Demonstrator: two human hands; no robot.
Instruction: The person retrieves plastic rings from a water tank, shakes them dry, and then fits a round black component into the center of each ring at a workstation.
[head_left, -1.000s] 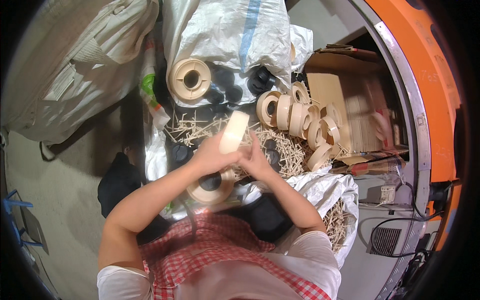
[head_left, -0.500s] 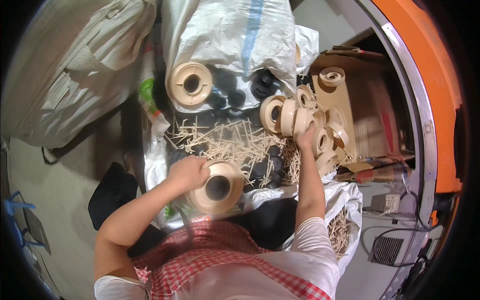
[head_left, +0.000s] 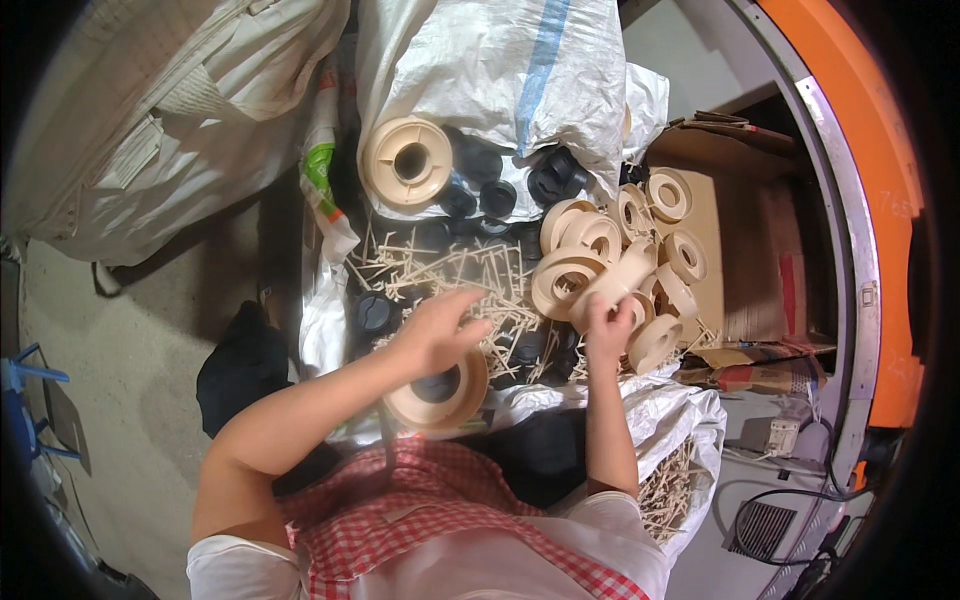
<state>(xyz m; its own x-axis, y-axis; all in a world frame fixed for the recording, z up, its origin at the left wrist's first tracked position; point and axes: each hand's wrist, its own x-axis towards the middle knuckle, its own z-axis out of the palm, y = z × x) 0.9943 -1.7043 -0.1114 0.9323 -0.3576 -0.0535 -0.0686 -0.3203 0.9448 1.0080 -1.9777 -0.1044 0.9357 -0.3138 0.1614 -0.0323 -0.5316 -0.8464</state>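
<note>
My right hand [head_left: 607,332] grips the near edge of a cream plastic ring [head_left: 628,272], its fingers and thumb closed on the rim. Several similar cream rings, such as a flat one [head_left: 562,288], lie heaped around it. My left hand [head_left: 442,328] is open with fingers stretched out, holding nothing. Below that hand sits a larger cream flanged ring [head_left: 458,405], partly hidden by the wrist, with a dark round centre. Thin cream plastic sticks [head_left: 480,268] and black round caps [head_left: 374,312] lie scattered between my hands.
A white woven sack [head_left: 460,75] with a blue stripe spreads at the back, a cream flanged ring [head_left: 380,165] by its mouth. An opened cardboard box [head_left: 745,240] stands on the right, near an orange frame [head_left: 850,110]. A white bag [head_left: 690,420] of sticks is at lower right.
My left hand has let go of the larger flanged ring and moved right, its fingers opening. My right hand has shifted slightly nearer with a ring, and the heaped rings have moved.
</note>
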